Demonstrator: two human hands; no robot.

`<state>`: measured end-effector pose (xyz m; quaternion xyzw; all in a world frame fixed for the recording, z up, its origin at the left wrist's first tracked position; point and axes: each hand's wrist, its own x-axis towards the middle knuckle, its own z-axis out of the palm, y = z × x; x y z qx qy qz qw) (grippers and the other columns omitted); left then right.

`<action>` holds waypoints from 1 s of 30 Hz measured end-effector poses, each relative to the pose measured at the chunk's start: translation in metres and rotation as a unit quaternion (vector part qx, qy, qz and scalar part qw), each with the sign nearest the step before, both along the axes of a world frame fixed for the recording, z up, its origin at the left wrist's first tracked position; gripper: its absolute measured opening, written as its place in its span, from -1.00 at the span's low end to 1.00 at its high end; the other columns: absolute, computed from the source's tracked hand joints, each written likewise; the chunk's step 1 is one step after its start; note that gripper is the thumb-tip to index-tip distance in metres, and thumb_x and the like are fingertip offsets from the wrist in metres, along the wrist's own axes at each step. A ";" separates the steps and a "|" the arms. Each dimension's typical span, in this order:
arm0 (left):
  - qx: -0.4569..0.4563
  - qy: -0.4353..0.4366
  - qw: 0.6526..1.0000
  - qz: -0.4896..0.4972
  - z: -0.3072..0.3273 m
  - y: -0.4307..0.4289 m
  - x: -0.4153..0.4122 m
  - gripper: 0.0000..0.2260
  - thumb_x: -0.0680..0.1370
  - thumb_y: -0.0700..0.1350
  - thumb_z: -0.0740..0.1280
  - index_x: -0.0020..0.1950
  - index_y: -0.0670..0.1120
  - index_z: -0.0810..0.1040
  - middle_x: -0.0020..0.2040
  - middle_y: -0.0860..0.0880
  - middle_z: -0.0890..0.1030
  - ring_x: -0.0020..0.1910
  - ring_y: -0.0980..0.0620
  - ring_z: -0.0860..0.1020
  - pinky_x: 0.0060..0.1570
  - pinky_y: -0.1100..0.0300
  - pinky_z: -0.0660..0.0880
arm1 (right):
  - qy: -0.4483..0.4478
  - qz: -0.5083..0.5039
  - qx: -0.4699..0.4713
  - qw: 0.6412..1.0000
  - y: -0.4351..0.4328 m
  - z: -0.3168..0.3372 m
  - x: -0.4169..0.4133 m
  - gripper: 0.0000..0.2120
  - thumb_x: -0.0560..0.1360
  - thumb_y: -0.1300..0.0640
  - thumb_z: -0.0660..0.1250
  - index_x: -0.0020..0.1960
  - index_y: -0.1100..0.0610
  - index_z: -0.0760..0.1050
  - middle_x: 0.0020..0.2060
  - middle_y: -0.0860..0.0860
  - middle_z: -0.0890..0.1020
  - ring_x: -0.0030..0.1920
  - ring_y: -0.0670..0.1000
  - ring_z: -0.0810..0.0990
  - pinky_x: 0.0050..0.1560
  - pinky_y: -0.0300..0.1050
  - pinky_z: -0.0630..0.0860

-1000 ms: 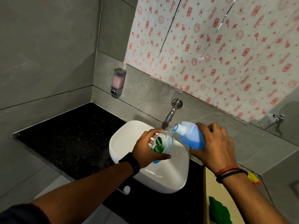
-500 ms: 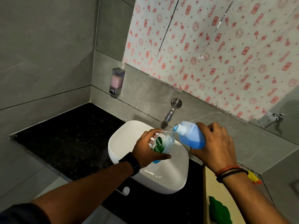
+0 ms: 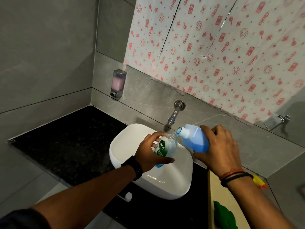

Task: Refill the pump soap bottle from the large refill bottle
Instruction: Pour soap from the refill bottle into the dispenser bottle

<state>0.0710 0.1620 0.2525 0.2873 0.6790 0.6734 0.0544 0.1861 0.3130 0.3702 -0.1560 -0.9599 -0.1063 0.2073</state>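
My left hand point(image 3: 149, 150) grips the small clear soap bottle point(image 3: 165, 147), which has a green and white label and no pump on it. The bottle leans over the white basin point(image 3: 175, 184) with its open neck pointing up to the right. My right hand point(image 3: 221, 150) holds the large refill bottle point(image 3: 195, 139), half full of blue liquid, tipped on its side. The refill bottle's white spout meets the small bottle's mouth. A little blue liquid shows at the small bottle's bottom.
A steel tap point(image 3: 174, 114) juts from the grey tiled wall just behind the bottles. A wall soap dispenser point(image 3: 118, 83) with pink liquid hangs at the left. Black stone counter point(image 3: 69, 142) surrounds the basin. A green object point(image 3: 224, 217) lies on a tan surface at bottom right.
Both hands and both bottles keep nearly the same pose over the basin; only the view shifted slightly.
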 end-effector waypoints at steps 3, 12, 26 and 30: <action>-0.001 -0.001 1.000 -0.001 0.000 0.000 0.000 -0.30 0.10 -0.04 0.66 0.18 0.11 0.48 0.01 0.11 0.48 -0.12 0.13 0.50 -0.31 0.46 0.45 | -0.002 -0.002 -0.002 1.000 0.001 -0.001 0.000 -0.24 0.13 -0.06 0.57 0.27 0.01 0.38 -0.07 0.10 0.44 -0.03 0.17 0.41 -0.08 0.08 0.44; 0.003 -0.007 1.000 -0.001 0.000 0.002 0.001 -0.30 0.10 -0.08 0.66 0.18 0.09 0.48 0.04 0.04 0.49 -0.12 0.13 0.50 -0.31 0.47 0.44 | -0.001 -0.006 -0.002 1.000 0.004 -0.004 -0.002 -0.24 0.13 -0.07 0.56 0.27 -0.01 0.37 -0.07 0.09 0.43 -0.04 0.16 0.41 -0.09 0.10 0.47; 0.005 -0.017 1.000 -0.007 0.000 0.004 0.004 -0.30 0.08 -0.05 0.66 0.15 0.16 0.48 0.02 0.05 0.49 -0.13 0.12 0.50 -0.31 0.43 0.46 | 0.007 -0.001 0.002 1.000 0.004 -0.001 0.001 -0.26 0.13 -0.03 0.56 0.25 0.01 0.39 -0.08 0.10 0.45 -0.05 0.18 0.42 -0.10 0.09 0.45; 0.003 -0.018 1.000 -0.008 0.000 0.004 0.004 -0.30 0.08 -0.05 0.66 0.15 0.16 0.48 0.01 0.08 0.48 -0.13 0.13 0.50 -0.32 0.44 0.46 | 0.006 0.000 -0.002 1.000 0.003 0.000 0.003 -0.28 0.14 -0.03 0.57 0.24 0.02 0.40 -0.08 0.10 0.44 -0.05 0.18 0.42 -0.10 0.09 0.45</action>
